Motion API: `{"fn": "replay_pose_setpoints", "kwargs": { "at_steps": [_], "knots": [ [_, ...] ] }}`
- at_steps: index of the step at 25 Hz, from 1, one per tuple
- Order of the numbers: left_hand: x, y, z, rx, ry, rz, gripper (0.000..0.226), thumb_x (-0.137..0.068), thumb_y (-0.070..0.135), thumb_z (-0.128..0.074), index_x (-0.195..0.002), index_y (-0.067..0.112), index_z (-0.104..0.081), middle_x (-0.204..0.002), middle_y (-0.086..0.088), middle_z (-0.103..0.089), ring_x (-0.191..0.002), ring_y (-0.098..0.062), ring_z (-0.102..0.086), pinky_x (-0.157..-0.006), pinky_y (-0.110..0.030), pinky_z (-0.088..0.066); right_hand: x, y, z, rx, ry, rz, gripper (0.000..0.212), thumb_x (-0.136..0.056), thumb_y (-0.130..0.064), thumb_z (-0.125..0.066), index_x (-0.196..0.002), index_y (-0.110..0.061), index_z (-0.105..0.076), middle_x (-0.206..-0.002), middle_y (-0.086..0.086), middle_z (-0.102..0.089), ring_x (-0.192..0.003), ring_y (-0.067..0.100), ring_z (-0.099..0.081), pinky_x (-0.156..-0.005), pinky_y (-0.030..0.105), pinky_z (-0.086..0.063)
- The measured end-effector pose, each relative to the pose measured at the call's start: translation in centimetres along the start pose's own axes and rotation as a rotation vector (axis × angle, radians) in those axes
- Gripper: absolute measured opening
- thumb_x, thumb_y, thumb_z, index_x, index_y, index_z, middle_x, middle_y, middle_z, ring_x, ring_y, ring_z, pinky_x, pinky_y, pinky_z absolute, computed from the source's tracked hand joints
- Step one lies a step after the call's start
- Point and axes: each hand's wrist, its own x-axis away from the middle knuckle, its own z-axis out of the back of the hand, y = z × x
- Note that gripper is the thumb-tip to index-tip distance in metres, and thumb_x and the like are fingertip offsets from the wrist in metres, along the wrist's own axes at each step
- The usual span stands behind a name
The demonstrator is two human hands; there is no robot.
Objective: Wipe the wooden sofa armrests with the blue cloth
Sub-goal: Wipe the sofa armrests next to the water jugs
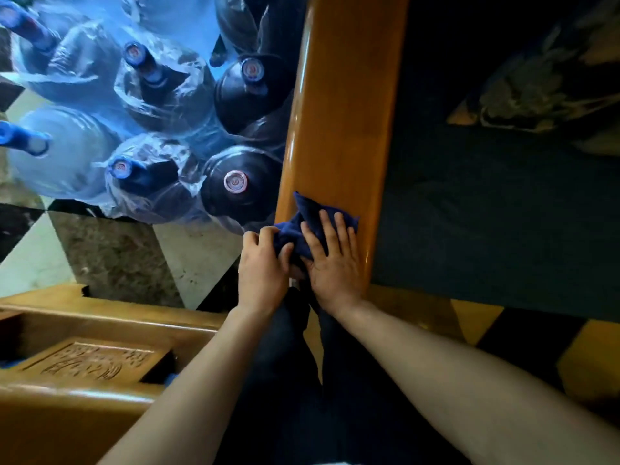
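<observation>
Head view shows the blue cloth (pixel 310 223) lying on the near end of the wooden armrest (pixel 342 129). The right hand (pixel 332 260) presses it flat with straight, spread fingers; the left hand (pixel 263 263) pinches its bunched left edge. The armrest runs long, away from both hands, so I judge the wipe must go forward.

I see large water jugs (pixel 241 186) clustered left of frame, some wrapped in clear plastic, blue caps up. Tiled floor (pixel 110 260) below them, pale and dark stone patches. Carved wooden piece (pixel 94 362) lower left, relief pattern on top. Dark green seat cushion (pixel 486 213) right. Patterned pillow (pixel 543 85) on it, upper right.
</observation>
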Motion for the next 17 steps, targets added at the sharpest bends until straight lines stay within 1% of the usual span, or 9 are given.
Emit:
{"fn": "replay_pose_setpoints", "kwargs": {
  "at_steps": [1, 3, 5, 7, 9, 11, 13, 15, 17],
  "knots": [
    [0.7, -0.3, -0.1, -0.045, -0.023, 0.0, 0.029, -0.095, 0.02, -0.066, -0.119, 0.005, -0.06, -0.113, -0.021, -0.057, -0.099, -0.043, -0.061, -0.081, -0.046, -0.049, 0.9, -0.8, 0.0, -0.048, 0.007, -0.035, 0.058, -0.1, -0.036, -0.061, -0.155, -0.026, -0.045, -0.167, 0.011, -0.032, -0.156, 0.037, -0.021, -0.127, 0.05, -0.009],
    [2.4, -0.2, 0.2, -0.091, -0.086, 0.01, 0.023, -0.094, 0.019, -0.064, -0.112, 0.006, -0.061, -0.108, -0.021, -0.063, -0.095, -0.04, -0.063, -0.077, -0.043, -0.048, 3.3, -2.3, 0.3, -0.099, 0.023, -0.13, 0.049, -0.095, -0.022, -0.069, -0.143, -0.022, -0.059, -0.156, 0.014, -0.048, -0.148, 0.039, -0.038, -0.126, 0.053, -0.024],
    [3.5, 0.4, 0.3, -0.011, -0.173, 0.089, 0.018, -0.093, 0.023, -0.062, -0.105, 0.009, -0.064, -0.099, -0.015, -0.072, -0.084, -0.03, -0.068, -0.069, -0.034, -0.047, 4.6, -2.4, 1.3, -0.199, 0.005, -0.215, 0.04, -0.091, -0.018, -0.074, -0.13, -0.018, -0.067, -0.141, 0.015, -0.058, -0.133, 0.038, -0.052, -0.116, 0.053, -0.04],
    [4.3, 1.5, 0.4, 0.106, -0.245, 0.179, 0.017, -0.093, 0.032, -0.063, -0.097, 0.015, -0.065, -0.089, -0.006, -0.073, -0.074, -0.021, -0.066, -0.063, -0.03, -0.044, 5.2, -1.5, 3.3, -0.473, -0.075, -0.335, 0.031, -0.094, -0.014, -0.068, -0.125, -0.015, -0.068, -0.131, 0.013, -0.056, -0.124, 0.033, -0.055, -0.109, 0.036, -0.041],
    [5.0, 3.7, -0.1, 0.235, -0.296, 0.206, 0.017, -0.093, 0.036, -0.067, -0.09, 0.02, -0.062, -0.083, -0.001, -0.07, -0.073, -0.017, -0.065, -0.06, -0.029, -0.044, 6.1, 0.8, 5.9, -0.659, -0.089, -0.426, 0.03, -0.097, -0.007, -0.06, -0.125, -0.012, -0.068, -0.124, 0.013, -0.054, -0.118, 0.03, -0.058, -0.097, 0.018, -0.035],
    [5.5, 7.2, -1.2, 0.352, -0.367, 0.217, 0.018, -0.093, 0.035, -0.068, -0.093, 0.019, -0.062, -0.084, -0.002, -0.071, -0.073, -0.016, -0.068, -0.057, -0.025, -0.048, 7.8, 3.7, 8.9, -0.725, -0.032, -0.447, 0.032, -0.096, -0.005, -0.06, -0.126, -0.012, -0.069, -0.121, 0.014, -0.057, -0.114, 0.027, -0.059, -0.088, 0.013, -0.033],
    [6.4, 11.1, -2.8, 0.405, -0.462, 0.213, 0.025, -0.094, 0.034, -0.067, -0.102, 0.01, -0.065, -0.089, -0.008, -0.073, -0.076, -0.02, -0.072, -0.061, -0.03, -0.055, 9.8, 6.8, 11.7, -0.797, 0.044, -0.443, 0.032, -0.095, -0.007, -0.063, -0.125, -0.014, -0.07, -0.12, 0.014, -0.06, -0.114, 0.026, -0.061, -0.086, 0.014, -0.036],
    [8.0, 15.4, -5.1, 0.41, -0.513, 0.134, 0.025, -0.095, 0.03, -0.066, -0.098, 0.004, -0.067, -0.087, -0.012, -0.072, -0.072, -0.019, -0.073, -0.061, -0.032, -0.056, 12.2, 10.4, 14.3, -0.889, 0.108, -0.511, 0.031, -0.095, -0.014, -0.065, -0.125, -0.016, -0.07, -0.123, 0.01, -0.063, -0.115, 0.024, -0.062, -0.089, 0.02, -0.041],
    [10.6, 20.5, -8.2, 0.373, -0.554, 0.065, 0.017, -0.093, 0.028, -0.069, -0.095, 0.012, -0.065, -0.091, -0.01, -0.072, -0.074, -0.014, -0.075, -0.061, -0.03, -0.06, 15.8, 15.0, 17.2, -0.999, 0.177, -0.587, 0.027, -0.095, -0.022, -0.064, -0.121, -0.02, -0.07, -0.121, 0.003, -0.066, -0.111, 0.02, -0.064, -0.094, 0.032, -0.051]
  ]
}}
